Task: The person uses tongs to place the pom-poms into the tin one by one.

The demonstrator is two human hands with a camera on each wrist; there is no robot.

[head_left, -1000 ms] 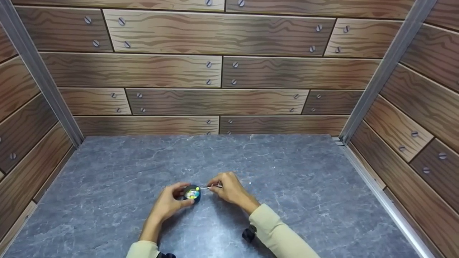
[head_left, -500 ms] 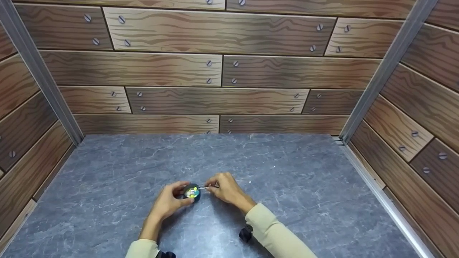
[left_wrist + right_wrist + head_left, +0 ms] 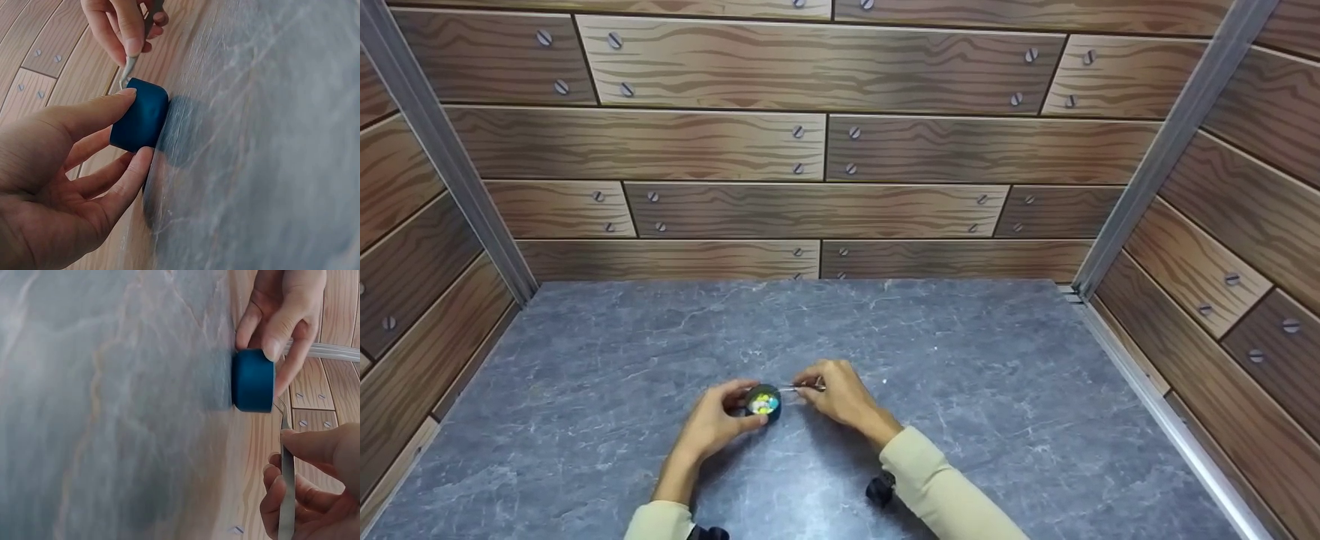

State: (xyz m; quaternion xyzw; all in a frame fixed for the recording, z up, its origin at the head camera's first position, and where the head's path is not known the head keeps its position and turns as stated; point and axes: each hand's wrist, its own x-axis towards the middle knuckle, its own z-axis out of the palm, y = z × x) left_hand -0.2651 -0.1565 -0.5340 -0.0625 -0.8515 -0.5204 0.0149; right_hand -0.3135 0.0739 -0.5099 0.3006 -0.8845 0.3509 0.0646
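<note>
A small round blue cup [image 3: 143,118] stands on the grey marbled tabletop, its open top showing several yellow, white and light-blue pieces [image 3: 763,405] in the head view. My left hand [image 3: 714,421] holds the cup from the left, thumb at the near rim and fingers round the far side. My right hand [image 3: 841,395] pinches silvery metal tweezers [image 3: 287,489] between thumb and fingers. Their thin bent tips reach the cup's right rim, and no coloured piece shows at them. In both wrist views the cup's wall hides what lies inside.
Tiny white specks [image 3: 884,381] lie on the tabletop [image 3: 975,390] right of my right hand. Wood-pattern walls [image 3: 720,210] enclose the back and sides, with metal posts [image 3: 1147,157] in the corners. Dark wrist devices [image 3: 879,489] sit by both cuffs.
The tweezers went left over the cup with a yellow piece at their tips, then drew back slightly right without it. The left hand and cup have stayed in place.
</note>
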